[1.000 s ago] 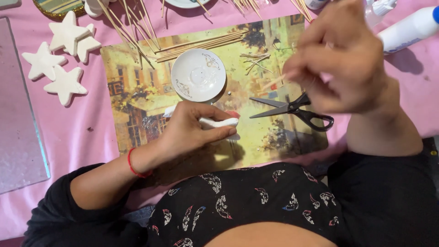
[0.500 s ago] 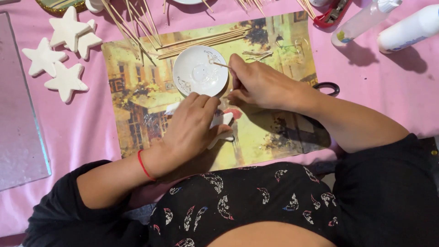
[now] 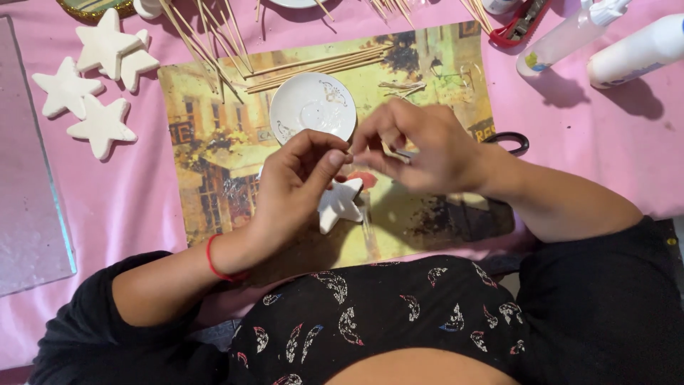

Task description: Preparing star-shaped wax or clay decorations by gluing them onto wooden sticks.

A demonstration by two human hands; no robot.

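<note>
My left hand (image 3: 288, 196) hovers over a picture placemat (image 3: 214, 178), thumb and forefinger pinched together and touching the fingertips of my right hand (image 3: 427, 146). My right hand pinches a short piece of wooden stick (image 3: 397, 155). A white star shape (image 3: 342, 203) lies on the mat just below both hands, partly under my left palm. A small white dish (image 3: 312, 107) with a clear smear in it sits just beyond my fingers. Motion blur hides whether anything is between my left fingertips.
Three more white stars (image 3: 92, 85) lie on the pink cloth at the far left, beside a glass pane (image 3: 28, 199). Several wooden skewers (image 3: 214, 43) spread across the top. Two white glue bottles (image 3: 605, 43) and a red cutter (image 3: 524, 21) lie top right. Black scissors (image 3: 511, 142) peek out behind my right wrist.
My right hand came down from near the camera to the dish, then back to meet my left. My left hand let the star down onto the mat and lifted its fingers.
</note>
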